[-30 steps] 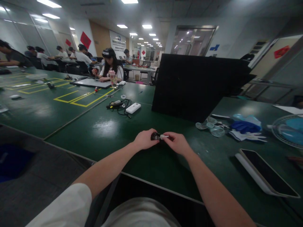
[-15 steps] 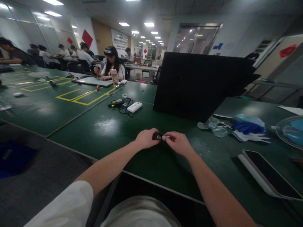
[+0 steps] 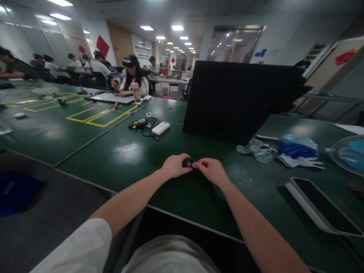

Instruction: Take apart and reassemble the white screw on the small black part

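My left hand (image 3: 173, 166) is closed around a small dark object (image 3: 188, 162) with a round, paler detail on its face. It is too small to name more exactly. From the right, my right hand (image 3: 212, 169) pinches a small whitish piece (image 3: 195, 165) between thumb and fingers, its tip against or very near the dark object. Both hands meet just above the green table (image 3: 136, 170), close to its front edge. My fingers hide much of both items.
A large black panel (image 3: 227, 102) stands ahead. Right of it lie clear plastic cups (image 3: 263, 154), blue-and-white gloves (image 3: 298, 150), a phone (image 3: 327, 204) and a round basket (image 3: 335, 151). A white power bank (image 3: 160, 128) and cables (image 3: 142, 124) sit ahead left. A person (image 3: 133, 76) sits across.
My right hand has moved slightly left, bringing the whitish piece closer to the dark object. The whitish piece shows less between the fingers. The view has shifted a little.
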Motion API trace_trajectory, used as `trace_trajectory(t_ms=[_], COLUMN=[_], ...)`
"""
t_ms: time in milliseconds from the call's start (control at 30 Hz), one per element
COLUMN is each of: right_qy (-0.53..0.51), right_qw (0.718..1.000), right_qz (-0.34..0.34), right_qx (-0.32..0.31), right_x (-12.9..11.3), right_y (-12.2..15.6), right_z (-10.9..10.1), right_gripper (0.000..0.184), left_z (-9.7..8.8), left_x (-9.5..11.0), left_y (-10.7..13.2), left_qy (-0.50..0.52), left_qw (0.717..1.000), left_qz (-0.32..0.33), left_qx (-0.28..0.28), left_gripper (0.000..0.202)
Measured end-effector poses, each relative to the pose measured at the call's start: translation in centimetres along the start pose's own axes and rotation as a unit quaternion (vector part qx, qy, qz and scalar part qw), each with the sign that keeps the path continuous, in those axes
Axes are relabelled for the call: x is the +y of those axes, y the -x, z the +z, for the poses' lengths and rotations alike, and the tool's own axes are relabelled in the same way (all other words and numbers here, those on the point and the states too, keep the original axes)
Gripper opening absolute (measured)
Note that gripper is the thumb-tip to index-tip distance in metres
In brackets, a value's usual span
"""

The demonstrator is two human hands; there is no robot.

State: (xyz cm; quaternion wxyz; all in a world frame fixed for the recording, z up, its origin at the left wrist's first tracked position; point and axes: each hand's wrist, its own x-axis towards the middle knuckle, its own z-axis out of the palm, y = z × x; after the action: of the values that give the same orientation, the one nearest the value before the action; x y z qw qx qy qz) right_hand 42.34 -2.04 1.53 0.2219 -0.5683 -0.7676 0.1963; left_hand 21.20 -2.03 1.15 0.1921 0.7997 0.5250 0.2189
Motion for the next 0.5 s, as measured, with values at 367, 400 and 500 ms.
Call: trace_trajectory(t_ms=[367, 400, 500], right_qy=[-0.030, -0.031, -0.012], right_qw=[0.996, 0.995, 0.993], right_qz=[-0.084, -0.094, -0.115], right_qx=[0.029, 0.027, 0.013], right_x=[0.2, 0.3, 0.6], right_y=[0.7, 0.7, 0.7], right_z=[-3.0, -3.2, -3.3], right_gripper=[0.037, 0.033, 0.022], left_z=[0.2, 0.3, 0.4], left_x=[-0.3, -0.3, -0.4], left_y=[-0.1, -0.1, -0.1], left_qy=[-0.013, -0.013, -0.017], left_qw=[1.000, 1.000, 1.000], left_qz=[-0.017, -0.017, -0.014], left_qx=[-0.001, -0.002, 0.001], left_gripper=[0.050, 0.049, 0.048])
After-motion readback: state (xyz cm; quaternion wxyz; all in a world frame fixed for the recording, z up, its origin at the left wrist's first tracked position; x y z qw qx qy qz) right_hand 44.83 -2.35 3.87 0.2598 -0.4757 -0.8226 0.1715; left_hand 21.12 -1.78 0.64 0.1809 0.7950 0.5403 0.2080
